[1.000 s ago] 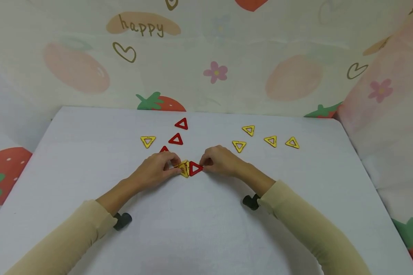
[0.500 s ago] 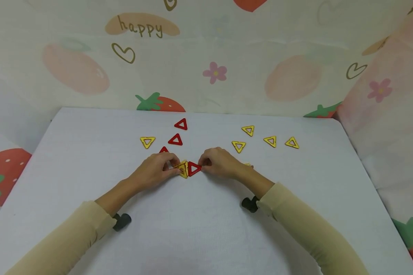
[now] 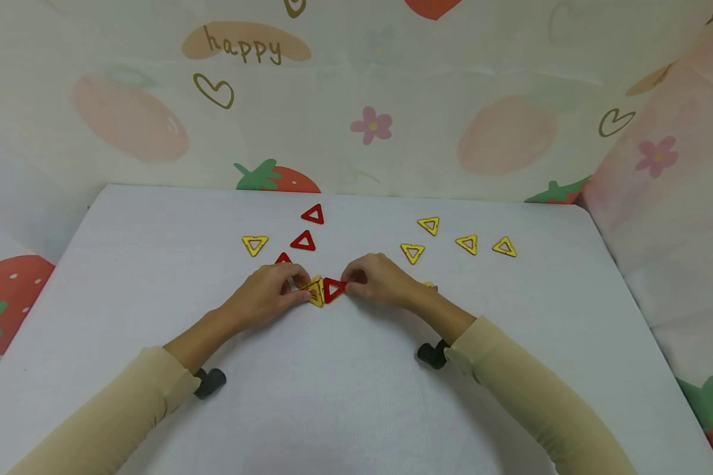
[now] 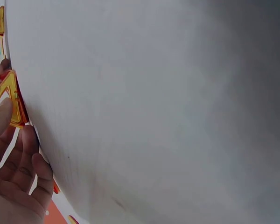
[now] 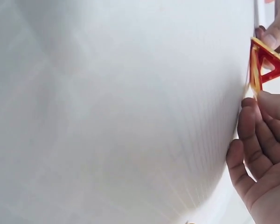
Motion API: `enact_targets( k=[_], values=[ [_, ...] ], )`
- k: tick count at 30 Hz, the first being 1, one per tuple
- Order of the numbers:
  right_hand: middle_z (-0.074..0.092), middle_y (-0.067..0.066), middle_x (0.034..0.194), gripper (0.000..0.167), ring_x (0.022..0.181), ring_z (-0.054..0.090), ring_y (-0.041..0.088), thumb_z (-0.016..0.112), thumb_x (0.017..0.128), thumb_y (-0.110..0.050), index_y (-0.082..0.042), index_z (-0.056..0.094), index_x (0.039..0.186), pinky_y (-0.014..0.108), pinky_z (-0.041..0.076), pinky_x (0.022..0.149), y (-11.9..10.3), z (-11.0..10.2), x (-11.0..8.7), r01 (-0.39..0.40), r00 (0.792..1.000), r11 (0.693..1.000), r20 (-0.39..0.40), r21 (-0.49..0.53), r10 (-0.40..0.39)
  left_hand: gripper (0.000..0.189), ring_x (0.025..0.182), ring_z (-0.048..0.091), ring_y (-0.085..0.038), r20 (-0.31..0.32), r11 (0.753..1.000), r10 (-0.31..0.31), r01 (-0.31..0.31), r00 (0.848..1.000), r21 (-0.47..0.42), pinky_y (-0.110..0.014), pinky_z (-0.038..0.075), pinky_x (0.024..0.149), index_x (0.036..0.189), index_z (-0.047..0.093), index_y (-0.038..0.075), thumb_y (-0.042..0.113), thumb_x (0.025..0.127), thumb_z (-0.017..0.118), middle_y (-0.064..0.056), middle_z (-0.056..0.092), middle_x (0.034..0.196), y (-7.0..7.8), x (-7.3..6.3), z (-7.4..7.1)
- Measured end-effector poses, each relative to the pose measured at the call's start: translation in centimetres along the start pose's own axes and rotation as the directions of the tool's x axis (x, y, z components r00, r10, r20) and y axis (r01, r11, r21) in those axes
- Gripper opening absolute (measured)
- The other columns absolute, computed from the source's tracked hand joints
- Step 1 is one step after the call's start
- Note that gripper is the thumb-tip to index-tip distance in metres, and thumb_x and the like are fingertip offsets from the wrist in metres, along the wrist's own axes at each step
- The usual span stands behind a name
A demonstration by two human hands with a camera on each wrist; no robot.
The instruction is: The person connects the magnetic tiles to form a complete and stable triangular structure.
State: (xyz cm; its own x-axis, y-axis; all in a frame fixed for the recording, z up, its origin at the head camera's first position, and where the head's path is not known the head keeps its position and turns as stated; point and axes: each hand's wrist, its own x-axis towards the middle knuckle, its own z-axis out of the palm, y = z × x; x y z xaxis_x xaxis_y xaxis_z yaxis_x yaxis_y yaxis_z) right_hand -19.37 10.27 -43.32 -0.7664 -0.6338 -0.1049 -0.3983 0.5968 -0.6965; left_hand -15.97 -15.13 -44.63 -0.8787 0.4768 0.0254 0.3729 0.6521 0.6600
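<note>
In the head view my left hand (image 3: 270,289) pinches a small joined cluster of triangular magnetic tiles at the middle of the table. A yellow triangular tile (image 3: 317,292) faces me, and my left thumb presses on it in the left wrist view. Against its right side sits a red triangular tile (image 3: 325,290), whose right corner my right hand (image 3: 377,280) pinches between thumb and fingers. From the right wrist, a red tile (image 5: 275,73) stands up beside a yellow edge. How the tiles join underneath is hidden by the fingers.
Beyond the left hand lie red triangles (image 3: 304,241) and one yellow triangle (image 3: 255,245). Several yellow triangles (image 3: 467,244) are spread at the back right. Another yellow piece (image 3: 430,285) is partly covered by the right wrist. A patterned cloth (image 3: 428,79) hangs behind the white table (image 3: 333,396).
My right hand has shifted slightly left with the red tile, whose held corner now looks a little higher. The yellow piece behind the right wrist has come into sight. My left hand stays put.
</note>
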Motion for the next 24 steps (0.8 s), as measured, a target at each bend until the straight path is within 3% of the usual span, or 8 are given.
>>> enact_targets(
  k=[14, 24],
  values=[
    [0.072, 0.006, 0.099, 0.021, 0.088, 0.065, 0.013, 0.069, 0.092, -0.004, 0.000, 0.070, 0.113, 0.025, 0.052, 0.083, -1.3, 0.7, 0.5, 0.051, 0.999, 0.978, -0.013, 0.202, -0.049, 0.023, 0.081, 0.058, -0.014, -0.022, 1.000, 0.016, -0.016, 1.000, -0.019, -0.031, 0.050, 0.074, 0.105, 0.072, 0.007, 0.017, 0.086, 0.080, 0.002, 0.068, 0.092, -0.1, -0.1, 0.0],
    [0.070, 0.003, 0.097, 0.024, 0.085, 0.062, 0.011, 0.070, 0.093, -0.009, -0.003, 0.069, 0.116, 0.023, 0.051, 0.074, -1.9, 1.7, 1.1, 0.048, 0.999, 0.986, -0.010, 0.161, -0.047, 0.022, 0.079, 0.062, -0.012, -0.064, 0.997, 0.058, -0.061, 0.996, -0.038, -0.028, 0.053, 0.073, 0.103, 0.075, 0.003, 0.011, 0.084, 0.080, -0.001, 0.068, 0.091, 0.0, 0.0, -0.1]
  ],
)
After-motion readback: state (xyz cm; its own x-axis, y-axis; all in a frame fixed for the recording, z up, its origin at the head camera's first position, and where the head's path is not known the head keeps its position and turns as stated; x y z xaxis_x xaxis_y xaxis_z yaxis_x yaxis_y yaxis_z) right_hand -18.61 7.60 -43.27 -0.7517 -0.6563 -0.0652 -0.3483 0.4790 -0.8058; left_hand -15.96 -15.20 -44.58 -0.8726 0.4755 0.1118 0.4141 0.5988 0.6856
